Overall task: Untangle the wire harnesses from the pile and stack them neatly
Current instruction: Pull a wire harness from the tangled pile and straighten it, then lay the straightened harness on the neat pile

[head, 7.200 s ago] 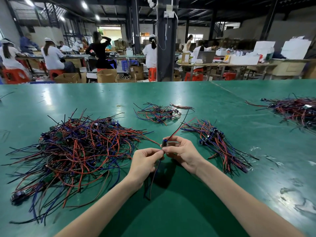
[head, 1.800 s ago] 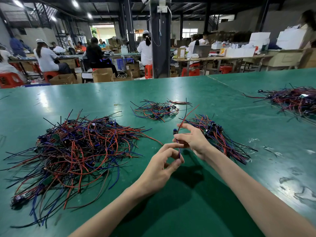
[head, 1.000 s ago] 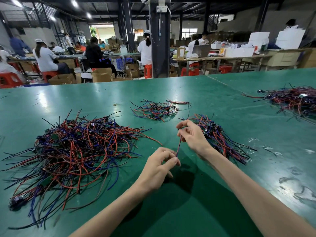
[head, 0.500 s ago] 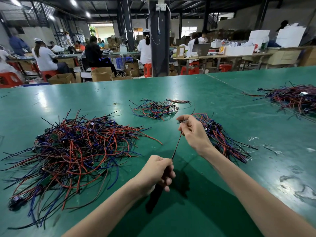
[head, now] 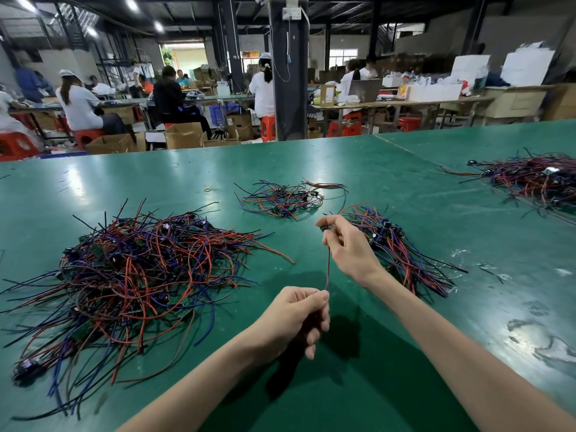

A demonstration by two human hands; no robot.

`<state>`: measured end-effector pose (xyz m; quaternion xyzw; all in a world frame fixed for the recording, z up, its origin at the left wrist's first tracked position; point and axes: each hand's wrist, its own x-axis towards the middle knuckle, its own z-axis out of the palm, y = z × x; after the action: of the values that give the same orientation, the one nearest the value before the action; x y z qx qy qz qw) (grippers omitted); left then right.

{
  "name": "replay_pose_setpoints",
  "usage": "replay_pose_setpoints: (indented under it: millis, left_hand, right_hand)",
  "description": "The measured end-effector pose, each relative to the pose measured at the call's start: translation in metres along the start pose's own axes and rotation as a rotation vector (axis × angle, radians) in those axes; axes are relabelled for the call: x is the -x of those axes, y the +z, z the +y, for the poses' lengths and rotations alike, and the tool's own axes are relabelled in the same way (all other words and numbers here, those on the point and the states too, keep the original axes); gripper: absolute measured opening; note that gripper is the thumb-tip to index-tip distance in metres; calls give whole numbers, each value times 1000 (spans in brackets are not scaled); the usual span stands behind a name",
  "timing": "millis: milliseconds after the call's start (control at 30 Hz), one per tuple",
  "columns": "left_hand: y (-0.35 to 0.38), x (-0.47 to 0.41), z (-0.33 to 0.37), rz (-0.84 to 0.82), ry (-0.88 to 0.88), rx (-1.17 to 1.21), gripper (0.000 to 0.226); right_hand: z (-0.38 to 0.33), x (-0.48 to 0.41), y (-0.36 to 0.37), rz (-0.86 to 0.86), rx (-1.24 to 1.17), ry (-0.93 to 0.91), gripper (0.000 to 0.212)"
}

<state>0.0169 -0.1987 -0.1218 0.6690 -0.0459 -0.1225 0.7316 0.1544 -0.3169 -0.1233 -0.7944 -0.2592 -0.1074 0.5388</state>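
— While the wire runs taut over the bench, what holds it?
— Right grip pinches its top beside the stack; left grip clenches round its lower end.

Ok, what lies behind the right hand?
The aligned stack of harnesses on the green table. The right hand, pinching one wire harness, hides the stack's left edge.

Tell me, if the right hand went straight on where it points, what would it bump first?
Probably the small tangle of wires just beyond it. The right hand, pinching a wire harness, aims away and leftward, but it may be held above the table and pass over.
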Motion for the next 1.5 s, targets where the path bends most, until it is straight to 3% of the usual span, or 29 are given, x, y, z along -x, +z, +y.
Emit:
replay_pose_setpoints:
  millis: [200, 333, 500, 633, 867, 1100, 1167, 1233, 1367, 1500]
  left_hand:
    - [4, -1, -1, 47, -18, 100, 32]
    - [0, -5, 0, 91, -67, 193, 45]
    - [-1, -7, 3, 86, -113, 215, 36]
    - [-5, -8, 4, 89, -116, 211, 34]
    - [-3, -7, 4, 81, -127, 224, 28]
    - [0, -7, 0, 156, -73, 231, 19]
    - [-3, -8, 0, 218, -14, 135, 17]
    - [-10, -8, 1, 326, 85, -104, 15]
    - [-39, -9, 3, 687, 374, -1060, 16]
    - [-74, -9, 14, 892, 247, -1446, 27]
  right_hand:
    - [-13, -6, -15, 23, 58, -98, 24]
    - [-21, -22, -49, 49, 79, -97, 30]
    - [7, -29, -85, 4, 629, 36, 42]
    - [17, -26, -82, -102, 821, 190, 34]
    - [22, -21, -76, -124, 831, 143, 39]
    - [29, -13, -70, -112, 829, 190, 31]
    - [28, -12, -66, -105, 930, 122, 33]
    - [27, -12, -62, -165, 1063, 57, 40]
    - [31, -11, -55, -363, 1231, 124, 46]
    - [32, -5, -50, -345, 1252, 146, 47]
